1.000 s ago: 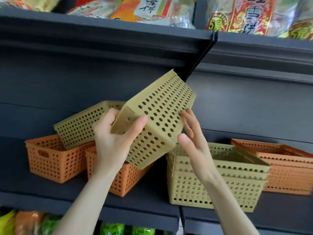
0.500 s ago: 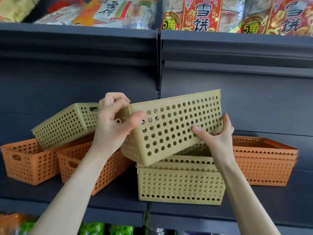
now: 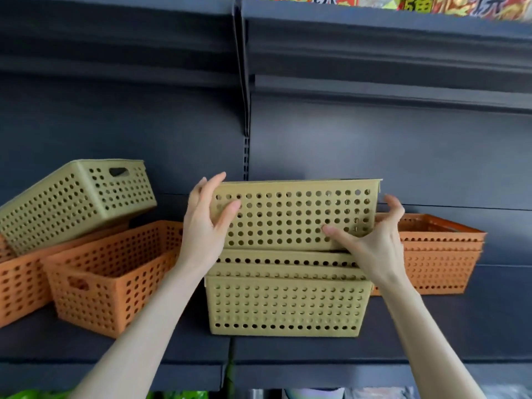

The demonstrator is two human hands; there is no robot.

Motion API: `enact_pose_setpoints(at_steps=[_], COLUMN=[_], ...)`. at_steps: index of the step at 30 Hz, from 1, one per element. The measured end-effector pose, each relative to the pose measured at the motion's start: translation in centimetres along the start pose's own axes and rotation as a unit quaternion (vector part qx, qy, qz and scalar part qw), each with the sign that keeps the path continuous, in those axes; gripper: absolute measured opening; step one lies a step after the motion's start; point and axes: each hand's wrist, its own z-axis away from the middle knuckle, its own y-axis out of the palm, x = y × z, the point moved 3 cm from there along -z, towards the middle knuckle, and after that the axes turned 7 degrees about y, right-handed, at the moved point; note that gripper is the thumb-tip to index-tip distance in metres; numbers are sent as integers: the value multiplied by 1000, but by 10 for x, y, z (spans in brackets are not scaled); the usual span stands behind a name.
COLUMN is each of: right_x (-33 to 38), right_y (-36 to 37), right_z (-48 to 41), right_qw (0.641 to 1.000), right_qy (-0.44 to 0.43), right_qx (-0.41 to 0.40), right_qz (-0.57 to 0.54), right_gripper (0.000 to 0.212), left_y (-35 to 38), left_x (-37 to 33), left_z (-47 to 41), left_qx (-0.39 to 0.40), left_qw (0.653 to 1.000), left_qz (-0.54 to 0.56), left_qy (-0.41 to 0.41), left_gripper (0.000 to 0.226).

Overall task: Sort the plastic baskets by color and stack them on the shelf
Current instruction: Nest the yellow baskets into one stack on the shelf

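A green perforated basket (image 3: 293,214) sits level, partly nested in the top of the green stack (image 3: 285,303) at the middle of the dark shelf (image 3: 172,347). My left hand (image 3: 203,228) grips its left end and my right hand (image 3: 371,240) holds its right end. Behind the right hand stands a stack of orange baskets (image 3: 440,254). At the left, two loose orange baskets, one nearer (image 3: 115,275) and one at the edge (image 3: 17,283), carry a tilted green basket (image 3: 74,200) on their rims.
The shelf above (image 3: 374,30) overhangs closely and holds snack packets (image 3: 431,4). A slotted upright (image 3: 246,156) divides the back panel. Green packets (image 3: 178,394) show on the shelf below. Bare shelf lies in front of the stacks.
The green basket has been turned level and lowered from mid-air into the top of the green stack. Both hands have moved right and down with it.
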Motion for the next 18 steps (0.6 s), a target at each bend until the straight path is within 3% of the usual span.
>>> enact_pose_setpoints(at_steps=[3, 7, 10, 13, 18], right_x=[-6, -8, -14, -21, -31], right_y=[4, 5, 4, 8, 9], right_z=[9, 13, 12, 15, 16], right_qw=[998, 997, 996, 993, 993], right_qy=[-31, -52, -74, -93, -82], right_qx=[41, 50, 54, 64, 87], right_qz=[28, 25, -16, 37, 16], right_gripper=[126, 124, 100, 68, 52], left_y=[0, 1, 5, 8, 21], left_x=[6, 16, 17, 18, 20], left_z=[5, 21, 34, 42, 54], left_qx=[-6, -18, -43, -55, -57], left_qw=[1000, 1000, 999, 997, 983], left_qz=[-13, -11, -22, -34, -165], left_qy=[17, -6, -3, 29, 58], left_gripper=[47, 53, 56, 49, 43])
